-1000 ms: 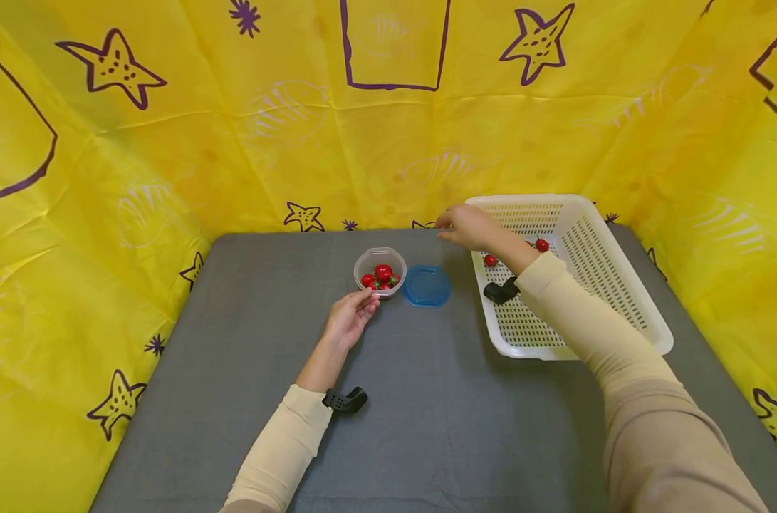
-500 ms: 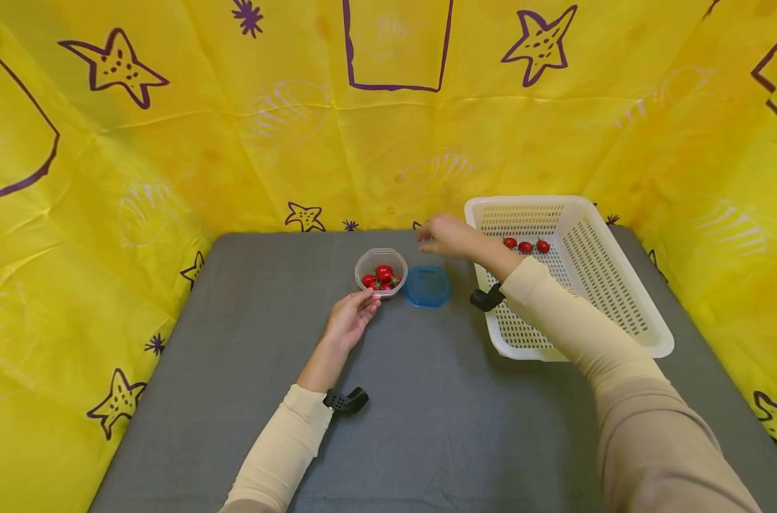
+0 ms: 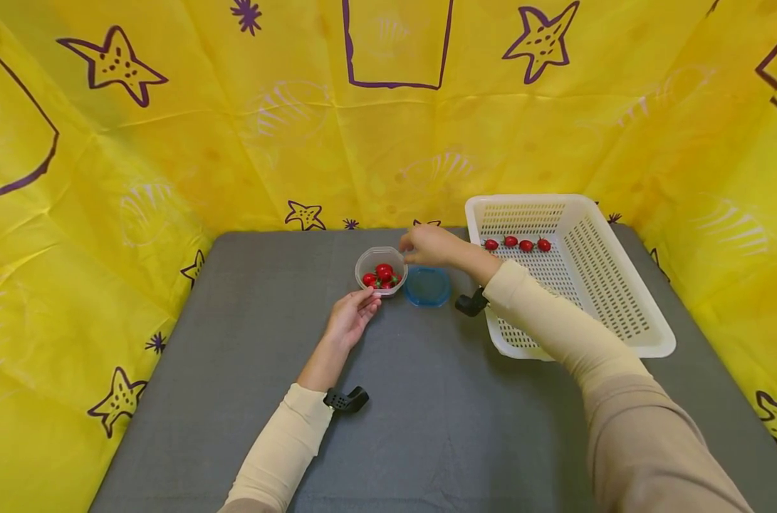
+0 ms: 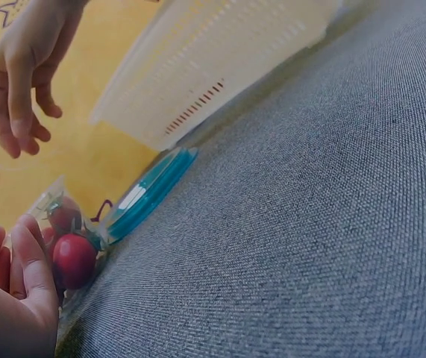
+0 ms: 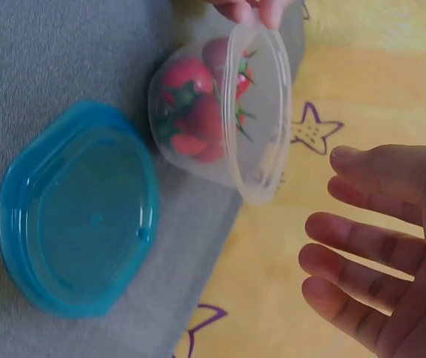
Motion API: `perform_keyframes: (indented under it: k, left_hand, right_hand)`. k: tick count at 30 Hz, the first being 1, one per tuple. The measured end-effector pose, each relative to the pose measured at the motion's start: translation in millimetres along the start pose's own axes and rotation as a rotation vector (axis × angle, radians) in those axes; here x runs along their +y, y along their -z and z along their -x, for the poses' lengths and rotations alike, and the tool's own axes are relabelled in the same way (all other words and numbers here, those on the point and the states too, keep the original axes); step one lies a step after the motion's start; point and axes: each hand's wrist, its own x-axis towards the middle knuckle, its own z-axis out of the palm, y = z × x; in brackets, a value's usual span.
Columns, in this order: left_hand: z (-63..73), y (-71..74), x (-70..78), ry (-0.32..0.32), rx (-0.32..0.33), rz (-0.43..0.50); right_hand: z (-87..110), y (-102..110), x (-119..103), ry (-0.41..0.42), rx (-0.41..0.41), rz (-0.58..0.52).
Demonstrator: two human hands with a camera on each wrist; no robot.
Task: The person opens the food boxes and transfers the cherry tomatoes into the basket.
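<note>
A small clear plastic container sits on the grey table with several red cherry tomatoes inside, some showing green stems. My left hand pinches its near rim between thumb and fingers. Just right of the container, my right hand is in the air at rim height, palm toward it. In the right wrist view the fingers are spread and loosely bent, with nothing between them. A blue lid lies flat on the table below the right hand, beside the container.
A white perforated basket stands at the right, with several more cherry tomatoes in a row near its back wall. My right forearm crosses over its front left part. Yellow patterned cloth rises behind and beside the table.
My right hand has moved left, away from the basket and over toward the container, uncovering the tomatoes in the basket. The left hand and the container have stayed in place.
</note>
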Motion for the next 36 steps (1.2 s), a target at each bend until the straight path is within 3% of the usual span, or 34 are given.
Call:
perform_keyframes:
  k: [7, 14, 26, 36]
  left_hand:
    - [-0.7, -0.9, 0.2, 0.001, 0.020, -0.002]
    - [1.7, -1.5, 0.6, -0.012, -0.007, 0.007]
    - [1.2, -1.1, 0.8, 0.000, -0.004, 0.014]
    - [-0.1, -1.5, 0.0, 0.003, -0.005, 0.017]
  right_hand:
    - [-9.6, -11, -10, 0.018, -0.043, 0.017]
    - [-17.8, -22, -17, 0.027, -0.078, 0.028]
    - [-22.6, -33, -22, 0.047, -0.069, 0.074]
    - [-29.6, -38, -25, 0.064, -0.123, 0.119]
